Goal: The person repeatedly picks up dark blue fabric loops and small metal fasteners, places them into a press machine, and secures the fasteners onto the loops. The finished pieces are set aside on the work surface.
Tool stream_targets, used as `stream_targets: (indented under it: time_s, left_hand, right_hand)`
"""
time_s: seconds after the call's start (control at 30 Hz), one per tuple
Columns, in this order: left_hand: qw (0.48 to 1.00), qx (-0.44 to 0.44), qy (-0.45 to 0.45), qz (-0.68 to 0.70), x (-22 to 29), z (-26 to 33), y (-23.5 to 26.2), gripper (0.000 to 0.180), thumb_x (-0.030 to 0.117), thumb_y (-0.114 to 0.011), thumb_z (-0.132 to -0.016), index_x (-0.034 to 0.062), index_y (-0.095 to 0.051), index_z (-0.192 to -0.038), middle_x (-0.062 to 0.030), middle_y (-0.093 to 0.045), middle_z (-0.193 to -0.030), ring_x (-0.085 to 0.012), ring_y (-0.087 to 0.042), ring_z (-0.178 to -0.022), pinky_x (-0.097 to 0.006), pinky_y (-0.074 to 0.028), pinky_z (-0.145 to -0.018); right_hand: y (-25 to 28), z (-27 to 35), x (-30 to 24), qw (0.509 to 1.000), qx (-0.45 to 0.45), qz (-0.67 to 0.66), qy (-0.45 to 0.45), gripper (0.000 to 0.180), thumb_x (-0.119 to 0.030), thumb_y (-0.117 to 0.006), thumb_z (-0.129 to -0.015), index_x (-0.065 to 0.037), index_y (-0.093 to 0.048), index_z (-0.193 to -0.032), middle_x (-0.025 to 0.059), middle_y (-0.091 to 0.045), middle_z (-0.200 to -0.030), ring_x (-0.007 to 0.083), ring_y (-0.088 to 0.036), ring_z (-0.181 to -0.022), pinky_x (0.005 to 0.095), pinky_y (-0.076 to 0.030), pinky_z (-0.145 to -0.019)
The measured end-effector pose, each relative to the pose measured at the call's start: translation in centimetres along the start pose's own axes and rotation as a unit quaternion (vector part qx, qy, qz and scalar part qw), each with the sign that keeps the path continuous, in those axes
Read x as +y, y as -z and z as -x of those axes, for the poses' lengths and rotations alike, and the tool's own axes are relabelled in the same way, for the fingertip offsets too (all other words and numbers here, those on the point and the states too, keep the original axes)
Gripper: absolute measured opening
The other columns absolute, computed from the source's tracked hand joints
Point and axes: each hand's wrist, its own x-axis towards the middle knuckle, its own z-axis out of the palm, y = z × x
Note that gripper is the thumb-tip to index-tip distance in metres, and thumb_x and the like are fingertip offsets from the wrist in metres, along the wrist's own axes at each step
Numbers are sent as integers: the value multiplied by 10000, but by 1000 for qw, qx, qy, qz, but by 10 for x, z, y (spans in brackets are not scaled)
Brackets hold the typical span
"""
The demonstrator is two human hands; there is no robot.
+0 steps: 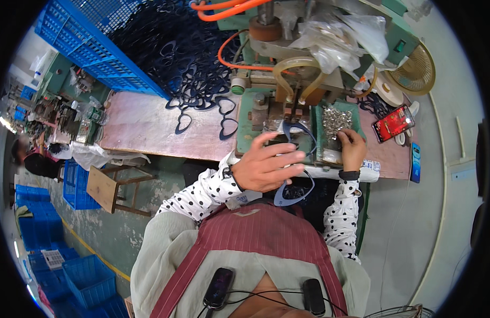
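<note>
Worktop (160, 131) carries green tray (322, 142). Curled right hand (353, 151) is nearer, at its right; half-open left hand (263, 168), blue frame (286, 201) lie leftward. Grips unclear.

The sleeves (194, 196) are white with black dots, the apron (261, 229) maroon with pale stripes. The loops (287, 201) are navy, the metal bits (336, 121) silvery, their tray (320, 139) green, the hoses (237, 9) orange, the crate (94, 55) blue, the surface (144, 119) pinkish.

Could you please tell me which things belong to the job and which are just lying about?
In the job:
- dark blue frame, at the left hand
- small metal parts, at the right hand
- green machine

Apparently lying about:
- red-screened phone
- plastic bags
- wooden stool
</note>
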Motion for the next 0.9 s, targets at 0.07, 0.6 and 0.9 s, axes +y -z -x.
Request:
stream_targets:
  time_s: [0.07,0.6,0.9]
  left_hand:
    - [994,47,95,-40,-5,42,-3,463,212,-703,-793,112,-608,-1235,-112,-575,-1279,-272,-565,-1097,-466,-390,-961]
    - [910,-122,359,-167,-62,127,54,229,85,-664,-631,80,-593,-848,-106,-582,-1136,-311,-515,-1041,-430,-408,-839]
    - [828,221,516,8,-143,127,-4,131,99,-727,-800,16,-646,-861,-104,-619,-970,-229,-588,-942,-303,-472,-773]
  right_hand:
    - [-1,3,2,1000,16,-16,18,162,-152,-720,-822,-48,-732,-946,131,-716,-857,250,-681,-768,317,-513,-719]
    - [-4,8,3,994,101,12,38,117,-102,-707,-837,-59,-739,-941,99,-728,-857,180,-681,-756,294,-522,-703]
    - [-3,11,-100,965,-40,-256,35,141,1,-686,-820,13,-724,-955,35,-705,-866,81,-601,-764,217,-474,-707]
